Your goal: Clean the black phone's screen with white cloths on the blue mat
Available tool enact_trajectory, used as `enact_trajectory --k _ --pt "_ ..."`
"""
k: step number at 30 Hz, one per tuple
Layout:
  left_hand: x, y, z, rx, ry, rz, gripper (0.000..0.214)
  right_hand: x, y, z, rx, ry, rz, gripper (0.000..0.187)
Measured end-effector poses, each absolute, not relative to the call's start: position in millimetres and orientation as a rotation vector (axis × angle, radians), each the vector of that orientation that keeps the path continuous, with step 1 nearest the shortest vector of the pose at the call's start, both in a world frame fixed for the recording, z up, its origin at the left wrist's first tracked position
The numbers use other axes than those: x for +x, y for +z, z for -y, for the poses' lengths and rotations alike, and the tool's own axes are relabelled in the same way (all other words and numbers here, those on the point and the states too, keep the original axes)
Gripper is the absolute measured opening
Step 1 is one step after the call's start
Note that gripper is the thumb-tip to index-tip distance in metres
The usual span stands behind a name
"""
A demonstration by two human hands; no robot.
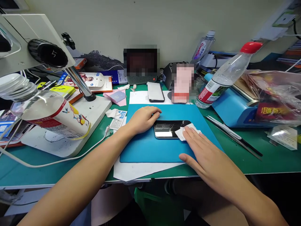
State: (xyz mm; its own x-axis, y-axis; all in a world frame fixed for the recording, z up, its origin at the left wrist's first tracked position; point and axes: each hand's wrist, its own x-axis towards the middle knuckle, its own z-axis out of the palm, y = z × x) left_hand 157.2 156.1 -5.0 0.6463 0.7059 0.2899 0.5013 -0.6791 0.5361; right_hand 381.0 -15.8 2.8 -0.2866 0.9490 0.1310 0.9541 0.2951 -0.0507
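Observation:
A black phone [168,129] lies screen-up on a blue mat [150,147] in the middle of the green bench. My left hand [142,118] rests at the phone's left end, fingers curled against its edge, steadying it. My right hand [199,147] lies flat with fingers stretched out, pressing a small white wipe [182,132] onto the right part of the phone's screen. The phone's right end is hidden under the wipe and my fingers.
A second phone [155,92] lies on white paper behind the mat. A microscope stand [77,81] and a plastic bottle [49,114] sit at left. Another bottle [223,75] leans on a blue machine [235,106] at right. Tweezers [232,138] lie right of the mat.

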Motion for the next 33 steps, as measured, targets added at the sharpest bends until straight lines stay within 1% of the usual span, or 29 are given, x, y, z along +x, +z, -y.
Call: enact_trajectory --k 2,4,8,12,15,20,22,24,26,29,33 --pt "157.6 -4.6 -155.6 2.460 0.680 -0.948 0.029 379.4 2.6 22.1 -1.771 -0.112 2.421 0.079" --pt "158.2 -4.0 -154.9 2.463 0.673 -0.947 0.029 378.3 4.1 19.8 -1.808 -0.101 2.410 0.079" --pt "159.0 -3.4 -154.1 2.464 0.664 -0.938 0.030 379.8 10.9 -8.4 -1.971 0.027 2.354 0.086" --pt "159.0 -4.0 -153.9 2.455 0.673 -0.950 0.029 384.2 13.2 -31.5 -2.004 0.134 2.339 0.089" --pt "158.8 -4.2 -154.0 2.459 0.674 -0.943 0.029 384.8 7.0 -22.0 -1.958 0.054 2.345 0.089" --pt "159.1 -2.4 -154.6 2.472 0.646 -0.935 0.030 382.0 -7.6 19.2 -1.818 -0.165 2.354 0.083" --pt "159.6 -1.7 -154.8 2.467 0.644 -0.936 0.030 381.1 -9.4 24.9 -1.802 -0.196 2.341 0.083" --pt "160.2 -1.5 -155.1 2.445 0.649 -0.936 0.031 378.7 -8.1 19.3 -1.818 -0.159 2.344 0.082" --pt "160.6 -1.9 -155.5 2.412 0.660 -0.940 0.033 372.7 -4.8 5.4 -1.852 -0.084 2.357 0.085" --pt "160.9 -2.9 -156.3 2.350 0.710 -0.930 0.037 353.3 0.1 -17.9 -1.911 0.010 2.360 0.094" --pt "161.1 -4.5 -156.8 2.282 0.790 -0.912 0.041 312.3 4.5 -33.9 -1.872 0.094 2.361 0.103"
